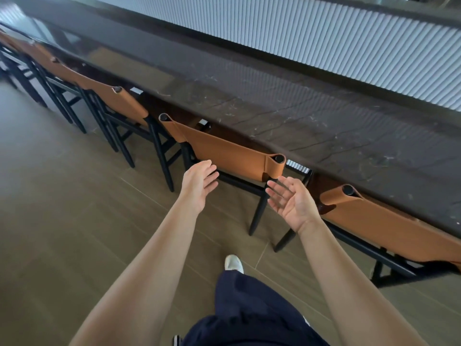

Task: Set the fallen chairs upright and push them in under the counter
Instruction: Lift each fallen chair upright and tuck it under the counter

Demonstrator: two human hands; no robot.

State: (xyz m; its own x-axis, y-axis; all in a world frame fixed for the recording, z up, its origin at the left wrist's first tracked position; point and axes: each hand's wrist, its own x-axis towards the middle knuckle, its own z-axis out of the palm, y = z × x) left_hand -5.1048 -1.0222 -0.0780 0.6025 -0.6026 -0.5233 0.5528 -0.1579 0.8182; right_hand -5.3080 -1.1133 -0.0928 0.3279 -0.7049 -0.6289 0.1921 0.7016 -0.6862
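Note:
A chair with a tan leather backrest (224, 152) and black frame stands upright directly in front of me, pushed in against the dark marble counter (299, 116). My left hand (199, 182) hovers open just below the backrest's left part, fingers relaxed, touching nothing. My right hand (290, 201) is open, palm up, just below the backrest's right post, holding nothing. A second upright chair (389, 228) stands to the right, also under the counter. Several more tan chairs (119, 101) line the counter to the left, all upright.
A white ribbed wall panel (349, 38) runs behind the counter. The brown tiled floor (62, 208) stretches left and behind me. My leg in dark trousers and a white shoe (233, 263) stands close to the chair's black legs (258, 216).

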